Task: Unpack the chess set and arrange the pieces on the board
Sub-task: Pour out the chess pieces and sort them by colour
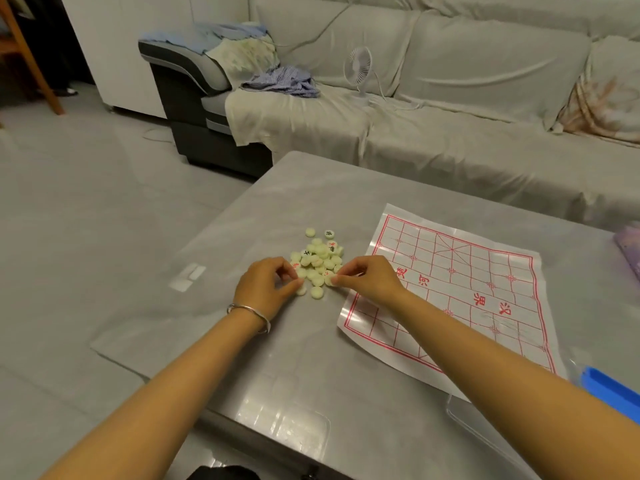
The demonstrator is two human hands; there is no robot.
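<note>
- Across the back of my feed sits a long grey sofa [450, 109] under a loose cover, with a heap of striped clothes [282, 83] and a little white fan [360, 69] on the seat.
- Closer in, the glossy grey table [311, 358] fills most of the lower view.
- On its right half the board [478, 289] lies flat. It's a paper sheet with a red grid, and my right forearm crosses its near left part and hides some squares.
- Just left of the sheet is the pile of pieces [318, 261], pale round discs, mostly blank side up. A few show red or black characters.
- My left hand [263, 289] is at the pile's near left edge with its fingers curled in and the thumb tip against a disc. Honestly can't tell if it's actually gripping one.
- My right hand [367, 278] pinches one piece [329, 280] between thumb and fingertips at the pile's near right edge.
- Both hands cover the closest discs.
- Clutter: a blue block [609, 389] and a purple thing [628, 244] at the table's right edge, and a silver bangle [249, 313] on my left wrist.
</note>
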